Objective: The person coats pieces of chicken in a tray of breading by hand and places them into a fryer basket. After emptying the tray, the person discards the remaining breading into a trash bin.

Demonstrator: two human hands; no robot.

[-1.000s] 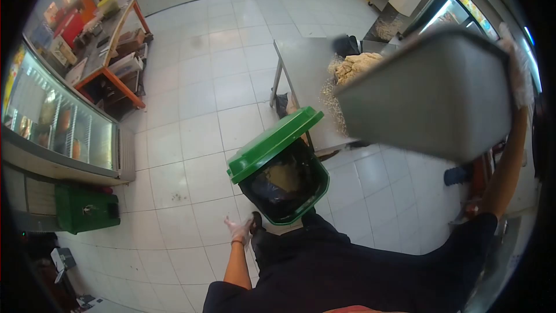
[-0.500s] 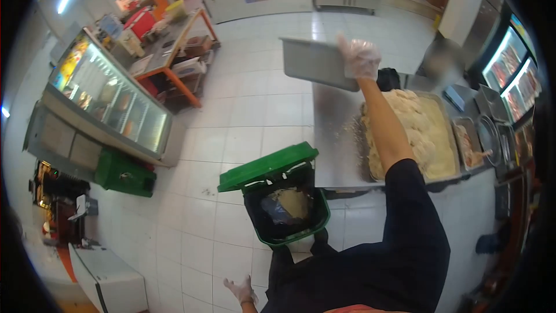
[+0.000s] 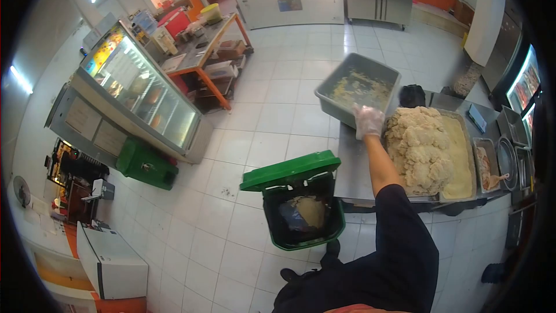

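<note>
My right hand, in a clear plastic glove, grips the near rim of a deep grey plastic tub. The tub is tilted so its inside shows, with pale crumbly residue on the bottom. It hangs over the left far corner of the steel table. Close to my right forearm lies a large heap of pale, lumpy dough-like stuff in a wide tray holding a flat pale layer on its right. Below stands a green bin with its lid up and a bag and pale waste inside. My left hand is out of view.
A small tray with orange-pink pieces and a scoop, round pans and a blue phone-like object sit at the table's right. A glass-door fridge, another green bin and an orange-legged table stand left on the tiled floor.
The tub has turned from showing its outside to showing its inside, and come nearer with my right hand. My left hand has left the view. The camera view has shifted.
</note>
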